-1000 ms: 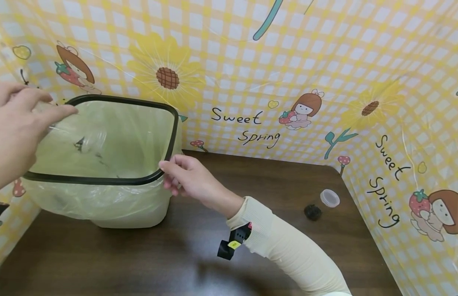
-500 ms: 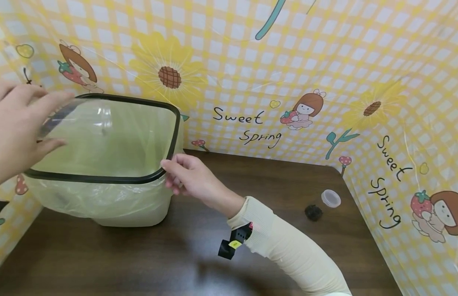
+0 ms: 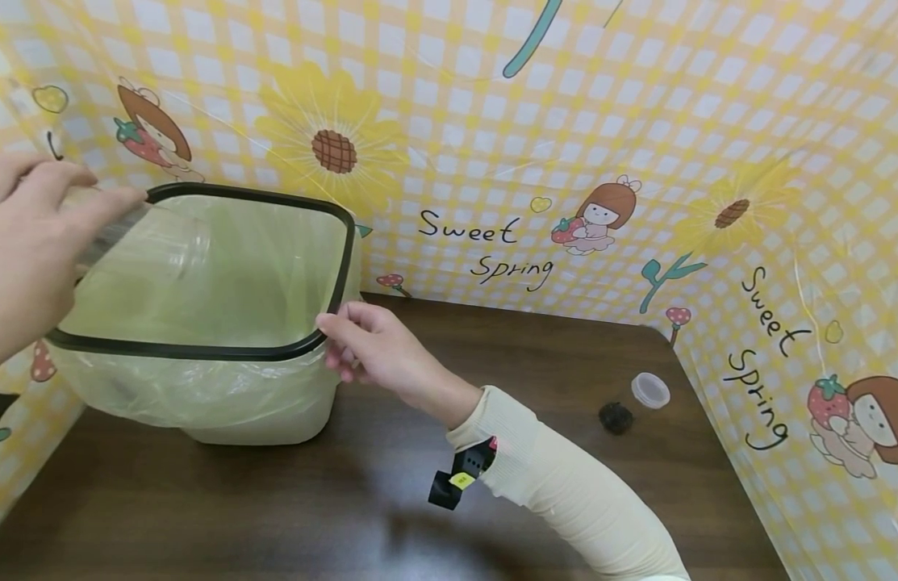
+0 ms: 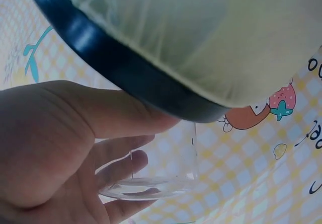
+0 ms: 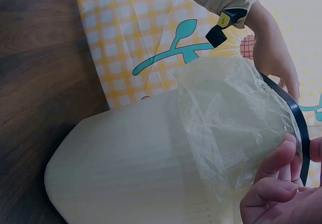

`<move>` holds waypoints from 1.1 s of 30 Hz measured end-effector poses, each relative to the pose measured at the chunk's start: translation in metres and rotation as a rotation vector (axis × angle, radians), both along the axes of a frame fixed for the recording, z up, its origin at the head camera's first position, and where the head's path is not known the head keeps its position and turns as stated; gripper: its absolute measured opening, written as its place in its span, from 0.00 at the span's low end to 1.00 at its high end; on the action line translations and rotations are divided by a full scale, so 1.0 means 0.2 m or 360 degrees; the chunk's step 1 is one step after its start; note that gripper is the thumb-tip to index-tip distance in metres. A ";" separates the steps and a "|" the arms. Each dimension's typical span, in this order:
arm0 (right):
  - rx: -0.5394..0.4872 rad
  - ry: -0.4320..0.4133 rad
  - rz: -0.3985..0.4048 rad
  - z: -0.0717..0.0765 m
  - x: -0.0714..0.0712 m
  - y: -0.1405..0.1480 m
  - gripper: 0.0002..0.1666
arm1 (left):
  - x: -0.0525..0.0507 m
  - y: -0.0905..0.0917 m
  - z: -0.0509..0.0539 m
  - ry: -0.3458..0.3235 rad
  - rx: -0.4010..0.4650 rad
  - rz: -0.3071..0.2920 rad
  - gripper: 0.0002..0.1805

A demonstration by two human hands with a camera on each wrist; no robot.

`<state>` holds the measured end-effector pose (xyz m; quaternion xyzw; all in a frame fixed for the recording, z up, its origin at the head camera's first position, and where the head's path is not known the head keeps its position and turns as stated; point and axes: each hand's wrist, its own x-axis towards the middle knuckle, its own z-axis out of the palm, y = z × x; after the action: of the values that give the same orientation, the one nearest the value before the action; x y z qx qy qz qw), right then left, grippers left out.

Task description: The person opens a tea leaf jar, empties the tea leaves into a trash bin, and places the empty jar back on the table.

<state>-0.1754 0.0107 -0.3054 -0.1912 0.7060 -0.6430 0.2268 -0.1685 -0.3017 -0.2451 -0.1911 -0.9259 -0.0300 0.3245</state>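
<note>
A pale trash bin point(image 3: 274, 432) with a black rim point(image 3: 202, 352) stands at the left of the table. A thin yellowish bag point(image 3: 165, 391) lines it and hangs over the outside. My left hand point(image 3: 31, 250) holds a clear jar point(image 3: 180, 238) tipped sideways over the bin's opening, its mouth pointing into the bin. Fingers and thumb are round the jar point(image 4: 171, 158) in the left wrist view, where the rim point(image 4: 126, 73) partly covers it. With thumb and fingertips, my right hand point(image 3: 379, 351) pinches the bin's rim at the near right corner.
On the right side of the dark wooden table point(image 3: 449, 516) lie a black crumpled lump point(image 3: 616, 417) and a round translucent lid point(image 3: 649, 390). A yellow checked sheet point(image 3: 456, 137) with printed figures covers the walls behind and beside the table.
Dark bits seen at the bin's opening a second ago no longer show. My left fingers spread and then drew in again round the jar, whose tilt shifted. My right hand stayed on the rim.
</note>
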 end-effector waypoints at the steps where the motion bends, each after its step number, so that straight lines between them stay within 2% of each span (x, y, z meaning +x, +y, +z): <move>1: 0.0000 0.0001 -0.0001 0.00 0.00 0.00 0.17 | 0.00 0.00 0.00 0.0005 0.0005 -0.0006 0.50; 4: 0.0000 0.0002 -0.0005 0.00 0.00 0.00 0.18 | 0.00 0.00 0.00 -0.0005 0.0010 -0.0002 0.52; 11: -0.0002 -0.0002 0.0001 0.00 0.00 0.00 0.17 | 0.00 0.00 0.01 -0.0116 0.0054 0.0064 0.53; 14: -0.0004 -0.0002 -0.0001 0.00 0.00 0.01 0.17 | 0.01 0.01 0.02 -0.0116 0.0069 0.0068 0.53; 18: -0.0006 -0.0009 0.0007 0.00 0.01 0.01 0.17 | 0.03 0.05 0.03 -0.0118 0.0066 0.0146 0.54; 22: -0.0014 -0.0026 0.0009 0.00 0.01 0.01 0.18 | 0.05 0.07 0.03 -0.0166 0.0121 0.0209 0.54; 33: -0.0031 -0.0038 0.0027 0.01 0.01 0.01 0.18 | 0.03 0.07 0.03 -0.0232 0.0240 0.0261 0.52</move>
<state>-0.1734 0.0120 -0.3038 -0.1916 0.6954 -0.6501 0.2389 -0.1626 -0.2884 -0.2400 -0.0871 -0.9547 -0.0866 0.2710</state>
